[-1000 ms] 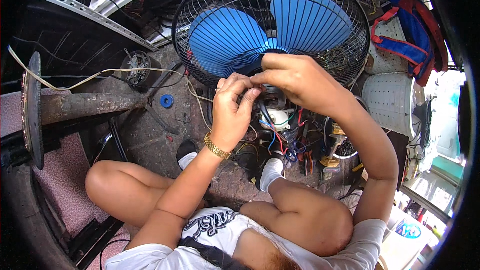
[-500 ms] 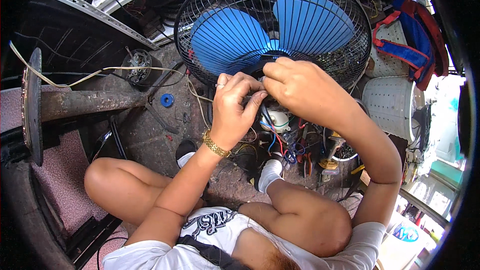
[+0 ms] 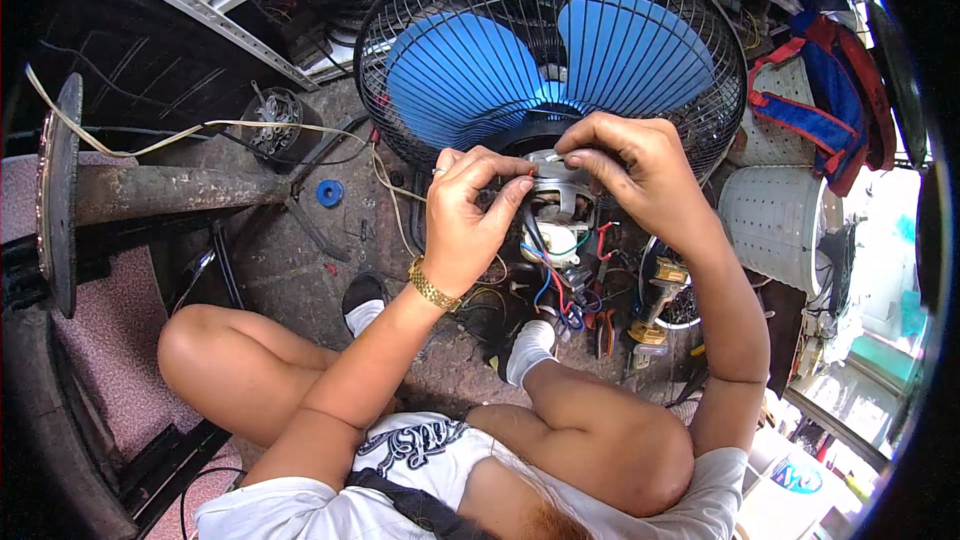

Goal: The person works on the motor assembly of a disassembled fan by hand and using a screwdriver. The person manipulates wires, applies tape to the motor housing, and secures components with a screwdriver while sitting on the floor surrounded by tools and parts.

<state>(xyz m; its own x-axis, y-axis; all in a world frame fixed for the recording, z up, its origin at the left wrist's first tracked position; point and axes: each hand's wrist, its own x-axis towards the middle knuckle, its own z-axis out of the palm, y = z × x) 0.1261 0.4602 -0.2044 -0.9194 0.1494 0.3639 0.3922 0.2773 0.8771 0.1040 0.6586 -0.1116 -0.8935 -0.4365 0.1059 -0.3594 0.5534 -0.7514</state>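
Note:
A large fan with blue blades (image 3: 640, 50) stands in front of me, its black wire guard facing up. Behind its hub sits the silver motor (image 3: 565, 198), with a white housing (image 3: 555, 243) below it. My left hand (image 3: 470, 205), with a gold watch, pinches a thin wire by the motor's left side; a reddish tip shows at the fingers. Near it a dark sleeve (image 3: 533, 225) runs down to loose red and blue wires (image 3: 560, 295). My right hand (image 3: 640, 175) is closed in a pinch at the motor's top, on something small and pale.
A yellow cordless drill (image 3: 660, 300) and orange-handled pliers (image 3: 605, 333) lie right of my foot. A blue ring (image 3: 330, 193) lies on the floor. At left are a metal post (image 3: 185, 190) and a tin of screws (image 3: 275, 130); a white perforated drum (image 3: 775, 225) stands right.
My right hand has moved right and turned, coming away from the left fingers and uncovering the motor. The left hand stays nearly in place, still pinching.

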